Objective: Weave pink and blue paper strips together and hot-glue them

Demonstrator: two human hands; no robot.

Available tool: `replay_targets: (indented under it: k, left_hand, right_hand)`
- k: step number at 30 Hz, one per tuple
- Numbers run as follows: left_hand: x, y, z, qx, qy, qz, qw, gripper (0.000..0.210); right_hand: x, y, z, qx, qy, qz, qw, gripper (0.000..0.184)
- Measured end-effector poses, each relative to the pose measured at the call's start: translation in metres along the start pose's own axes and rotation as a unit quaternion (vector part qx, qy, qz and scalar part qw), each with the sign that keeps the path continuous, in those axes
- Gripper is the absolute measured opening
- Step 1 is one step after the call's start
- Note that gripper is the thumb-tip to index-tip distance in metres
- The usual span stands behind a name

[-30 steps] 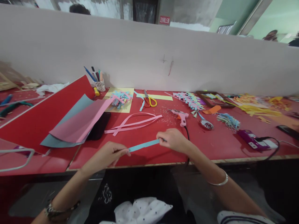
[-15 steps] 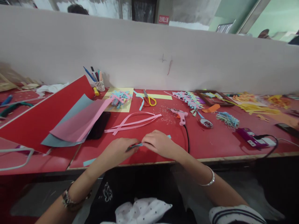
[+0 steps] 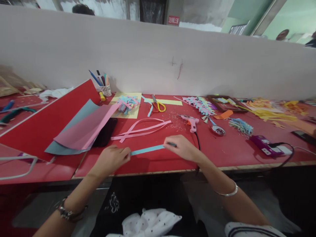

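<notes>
Using the pink glue gun (image 3: 191, 122) as ref: patterned cup (image 3: 106, 90) is standing far L & behind it, holding pens (image 3: 95, 78) w/ tips leaning L. Brown tray (image 3: 232, 111) is sitting behind & R of it, holding light paper scraps (image 3: 224, 101). Blue-handled spoon (image 3: 212, 122) is lying just R of it; its bowl is holding dark reddish stuff, too small to ID.

Vs. 0.5 s ago: hands were nearly meeting, w/ strip ends poking out past both; now they're standing well apart w/ the strip's middle showing btwn them. Glue gun, scissors (image 3: 158, 104) (behind & L of it) & loose pink strips (image 3: 142, 131) (L of it) are staying put.

Blue strip (image 3: 147, 150) is stretching taut L of the gun & nearer the person, seemingly just over the red table (image 3: 217, 151). Long axis is running roughly L–R, R end tilting slightly farther from the person, pointing just below the gun's handle.

L hand (image 3: 112, 158) is pinching the strip's L end; R hand (image 3: 181, 148) is clamping its R end, also gripping a slim dark tool (image 3: 172, 144), type unclear.
</notes>
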State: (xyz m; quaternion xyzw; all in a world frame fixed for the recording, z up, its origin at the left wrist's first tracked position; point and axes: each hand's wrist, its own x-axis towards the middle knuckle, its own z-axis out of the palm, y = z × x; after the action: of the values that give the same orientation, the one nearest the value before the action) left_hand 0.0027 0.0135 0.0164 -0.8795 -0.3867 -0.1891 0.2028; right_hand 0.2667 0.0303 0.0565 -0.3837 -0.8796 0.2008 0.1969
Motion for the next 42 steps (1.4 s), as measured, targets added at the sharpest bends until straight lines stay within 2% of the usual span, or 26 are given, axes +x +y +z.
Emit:
replay_targets:
  k: [3,5,8,10,12,16,19,22,27,31,34,37,40,42]
  left_hand:
    - [-0.019,-0.025,-0.002,0.006,-0.067,-0.052,0.996,0.024]
    - [-0.025,-0.034,-0.004,0.037,-0.084,-0.11,0.99,0.027]
    - [-0.014,-0.026,-0.011,0.03,-0.057,-0.167,0.984,0.032]
    - [0.004,-0.007,-0.015,-0.048,0.002,-0.124,0.991,0.032]
    - [0.023,0.013,-0.017,-0.117,0.016,-0.061,0.991,0.031]
    - [0.042,0.034,-0.009,-0.197,-0.036,0.019,0.98,0.032]
    - [0.042,0.034,-0.004,-0.204,-0.081,-0.006,0.976,0.038]
    - [0.042,0.035,-0.008,-0.247,-0.136,-0.057,0.958,0.034]
    - [0.043,0.039,-0.017,-0.392,-0.165,-0.119,0.897,0.038]
    - [0.035,0.034,-0.019,-0.422,-0.19,-0.123,0.878,0.039]
    - [0.024,0.019,-0.023,-0.392,-0.2,-0.133,0.888,0.039]
    - [0.015,0.001,-0.031,-0.285,-0.186,-0.144,0.929,0.04]
    - [0.017,-0.005,-0.037,-0.208,-0.179,-0.119,0.954,0.036]
    - [0.023,-0.001,-0.037,-0.196,-0.189,-0.079,0.959,0.035]
  right_hand:
    - [-0.011,0.013,-0.016,-0.003,0.031,0.026,0.999,0.024]
    - [-0.016,0.017,-0.022,-0.031,0.049,0.04,0.998,0.024]
    - [-0.016,0.012,-0.019,-0.094,0.036,0.018,0.995,0.024]
    - [-0.011,0.002,-0.01,-0.125,0.011,-0.029,0.992,0.024]
    - [-0.005,-0.009,0.0,-0.132,0.004,-0.077,0.988,0.022]
    - [0.004,-0.022,0.01,-0.164,0.058,-0.129,0.976,0.016]
    - [0.008,-0.024,0.014,-0.234,0.106,-0.145,0.956,0.017]
    - [0.012,-0.027,0.019,-0.262,0.109,-0.174,0.943,0.019]
    - [0.014,-0.028,0.025,-0.212,0.056,-0.142,0.965,0.016]
    - [0.005,-0.012,0.022,-0.19,0.086,-0.124,0.97,0.015]
    - [-0.008,0.01,0.012,-0.229,0.127,-0.088,0.961,0.016]
    - [-0.019,0.021,0.001,-0.295,0.179,-0.042,0.938,0.021]
    - [-0.017,0.008,0.0,-0.294,0.256,-0.011,0.921,0.023]
    - [-0.01,-0.01,0.006,-0.257,0.238,-0.048,0.935,0.019]
